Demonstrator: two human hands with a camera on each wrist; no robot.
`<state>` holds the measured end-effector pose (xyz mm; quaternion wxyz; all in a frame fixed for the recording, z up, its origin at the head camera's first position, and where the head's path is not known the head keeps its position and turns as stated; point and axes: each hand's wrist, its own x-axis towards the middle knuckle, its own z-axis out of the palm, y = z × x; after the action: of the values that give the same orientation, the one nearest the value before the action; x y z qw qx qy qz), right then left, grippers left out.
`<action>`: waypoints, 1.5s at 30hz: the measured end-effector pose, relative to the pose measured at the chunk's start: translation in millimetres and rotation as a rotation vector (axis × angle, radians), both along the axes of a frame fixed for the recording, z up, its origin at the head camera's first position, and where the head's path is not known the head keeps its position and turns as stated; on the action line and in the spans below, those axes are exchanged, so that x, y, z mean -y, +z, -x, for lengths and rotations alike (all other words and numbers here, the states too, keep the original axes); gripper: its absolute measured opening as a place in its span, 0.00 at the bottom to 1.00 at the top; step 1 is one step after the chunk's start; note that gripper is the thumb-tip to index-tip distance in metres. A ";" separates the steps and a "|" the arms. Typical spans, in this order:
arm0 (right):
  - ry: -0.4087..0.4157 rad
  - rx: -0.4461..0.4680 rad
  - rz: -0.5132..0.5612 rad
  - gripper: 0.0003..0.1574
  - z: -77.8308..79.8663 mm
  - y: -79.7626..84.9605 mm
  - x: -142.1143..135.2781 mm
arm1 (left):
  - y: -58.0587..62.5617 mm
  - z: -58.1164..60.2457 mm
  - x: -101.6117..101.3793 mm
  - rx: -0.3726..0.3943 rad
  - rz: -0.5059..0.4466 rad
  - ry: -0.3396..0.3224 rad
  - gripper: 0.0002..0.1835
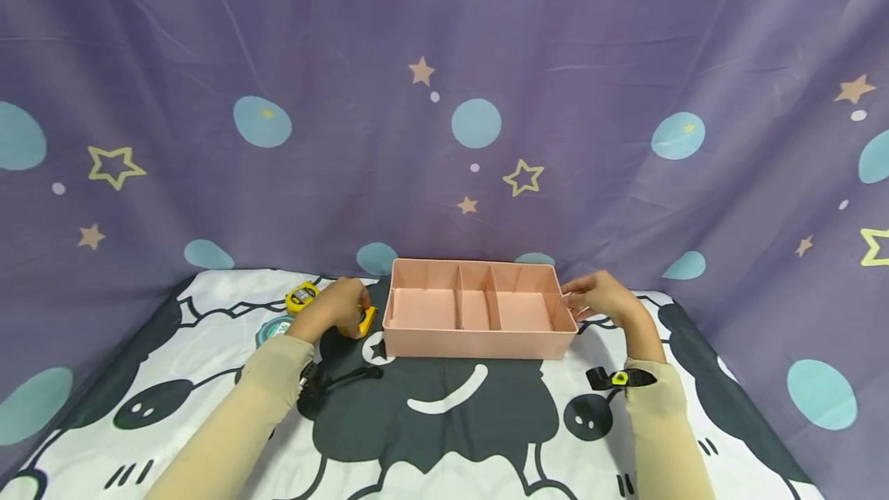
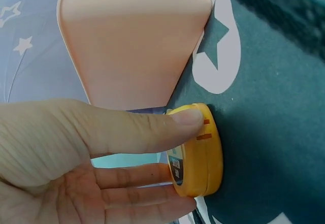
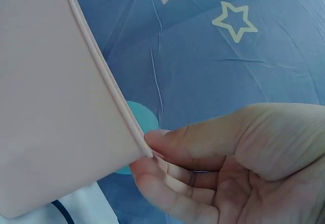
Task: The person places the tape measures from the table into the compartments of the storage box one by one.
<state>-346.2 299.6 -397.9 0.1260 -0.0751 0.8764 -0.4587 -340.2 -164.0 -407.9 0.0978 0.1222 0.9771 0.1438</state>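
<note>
- Covering both forearms, a pale left sleeve and a pale right sleeve extend from the bottom of the head view.
- At the right wrist sits a black band with a yellow-green patch.
- Beneath everything lies a white cloth printed with large dark shapes.
- Beside the left forearm is a round teal patch, partly hidden; whether it is an object or a print, I cannot tell.
- The left hand pinches a yellow tape measure between thumb and fingers, the visible fingers lying close together. The tape measure is just beside the left end of the box; whether it is lifted, I cannot tell.
- The pink box stands upright, open-topped, with two dividers making three compartments.
- The right hand pinches a rim corner at the box's right end between thumb and bent forefinger.
- Behind the left wrist, a second yellow tape measure rests on the cloth.
- Farthest back hangs a purple curtain with teal spots and stars.
</note>
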 end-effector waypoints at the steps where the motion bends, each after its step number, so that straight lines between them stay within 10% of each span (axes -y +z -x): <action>1: -0.004 -0.001 0.003 0.26 0.1 1.4 -0.7 | 0.7 0.2 -1.2 0.000 -0.002 0.000 0.25; 13: 0.021 0.016 0.055 0.31 -7.1 3.4 0.4 | -4.4 0.0 2.6 -0.033 0.022 -0.079 0.26; 37: 0.094 0.005 0.120 0.32 -0.9 -1.0 -5.0 | 4.4 20.7 5.1 0.187 0.081 -0.046 0.28; 45: 0.012 0.037 0.058 0.32 -1.0 -0.7 -0.5 | -1.3 23.3 5.5 0.167 0.080 -0.077 0.28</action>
<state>-345.2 300.1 -398.6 0.1427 -0.0753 0.8597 -0.4847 -363.5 -169.6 -409.2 0.1894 0.1434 0.9651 0.1107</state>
